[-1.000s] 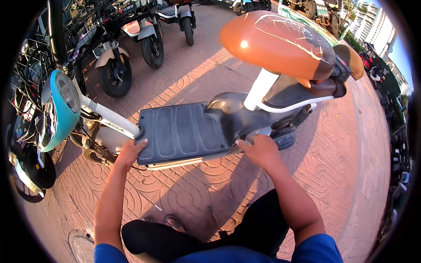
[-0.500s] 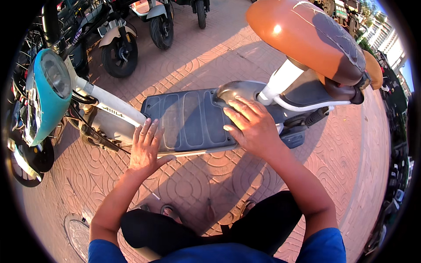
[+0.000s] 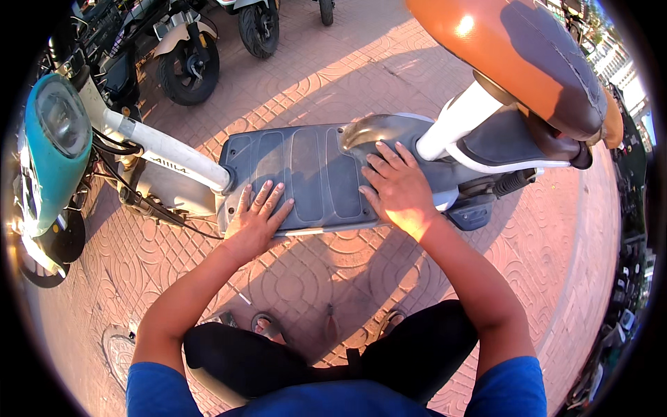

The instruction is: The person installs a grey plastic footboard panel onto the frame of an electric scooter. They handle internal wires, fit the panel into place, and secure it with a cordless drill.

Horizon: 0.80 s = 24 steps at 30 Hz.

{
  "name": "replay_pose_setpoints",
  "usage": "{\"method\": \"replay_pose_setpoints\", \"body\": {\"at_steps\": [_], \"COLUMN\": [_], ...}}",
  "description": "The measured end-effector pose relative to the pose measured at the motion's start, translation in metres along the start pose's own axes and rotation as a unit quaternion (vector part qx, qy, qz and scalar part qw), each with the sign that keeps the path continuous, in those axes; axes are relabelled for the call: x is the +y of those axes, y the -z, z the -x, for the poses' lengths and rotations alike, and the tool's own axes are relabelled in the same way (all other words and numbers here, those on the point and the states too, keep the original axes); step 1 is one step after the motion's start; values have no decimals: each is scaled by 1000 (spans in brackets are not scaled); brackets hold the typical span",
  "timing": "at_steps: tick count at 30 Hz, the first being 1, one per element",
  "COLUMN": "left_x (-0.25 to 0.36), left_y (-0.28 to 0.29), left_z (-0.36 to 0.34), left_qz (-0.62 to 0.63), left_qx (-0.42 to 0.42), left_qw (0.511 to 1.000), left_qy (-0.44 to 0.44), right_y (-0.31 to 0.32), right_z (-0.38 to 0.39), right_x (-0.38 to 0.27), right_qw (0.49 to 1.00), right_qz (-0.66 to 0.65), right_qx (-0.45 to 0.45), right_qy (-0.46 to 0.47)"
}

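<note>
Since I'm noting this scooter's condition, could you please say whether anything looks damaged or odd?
Yes: the brown seat has a ragged crack near its right edge, where a cover should be smooth. The teal headlamp housing also looks torn or scuffed along its left edge, though details are unclear. The footboard shows no obvious damage.

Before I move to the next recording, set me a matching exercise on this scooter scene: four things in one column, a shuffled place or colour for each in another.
1. Left hand
2. Right hand
3. Seat
4. Headlamp housing

A. Teal
B. Nearer the white seat post
C. Over the footboard, nearer the white steering tube
D. Orange and brown

Pairs: 1-C, 2-B, 3-D, 4-A
</note>
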<state>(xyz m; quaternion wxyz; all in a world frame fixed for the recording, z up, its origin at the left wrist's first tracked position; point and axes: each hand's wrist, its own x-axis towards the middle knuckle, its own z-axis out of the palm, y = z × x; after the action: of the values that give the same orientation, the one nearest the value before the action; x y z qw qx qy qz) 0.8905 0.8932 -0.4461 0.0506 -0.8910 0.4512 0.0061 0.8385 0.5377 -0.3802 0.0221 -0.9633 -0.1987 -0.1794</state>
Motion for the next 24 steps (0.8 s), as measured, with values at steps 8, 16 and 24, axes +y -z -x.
{"method": "replay_pose_setpoints", "body": {"at_steps": [8,16,24], "left_x": [-5,5,31], "left_y": [1,-60,-201], "left_z": [31,197,270], "left_qz": [23,126,309], "left_qx": [61,117,-13], "left_qw": [998,979,931], "left_qy": [-6,112,195], "right_y": [10,77,180], "right_z": [5,9,-4], "right_x": [-21,-20,-6], "right_qw": [999,982,914], "right_qz": [-25,-27,52], "right_qx": [26,187,399], "right_qy": [-5,19,55]}}
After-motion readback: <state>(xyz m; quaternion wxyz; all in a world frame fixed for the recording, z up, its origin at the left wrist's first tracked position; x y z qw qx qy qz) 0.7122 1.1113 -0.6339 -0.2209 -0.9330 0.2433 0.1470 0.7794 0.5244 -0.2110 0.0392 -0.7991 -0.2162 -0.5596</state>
